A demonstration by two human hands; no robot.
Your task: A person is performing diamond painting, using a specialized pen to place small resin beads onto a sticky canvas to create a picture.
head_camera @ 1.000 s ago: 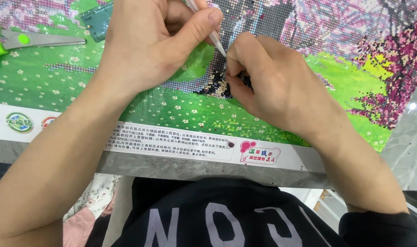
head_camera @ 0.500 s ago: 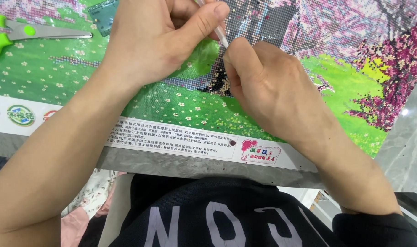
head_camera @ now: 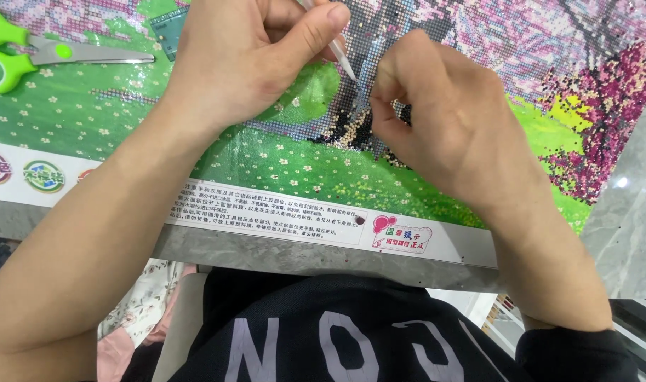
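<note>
On one canvas (head_camera: 280,163), left hand (head_camera: 245,64) clamping one pen (head_camera: 337,56), right hand (head_camera: 443,120) pinched, one scissors (head_camera: 47,53).

A home craft table: a diamond-painting canvas (head_camera: 280,163) covers a grey marble-look top (head_camera: 620,226), green-handled scissors (head_camera: 25,53) at upper left.
</note>
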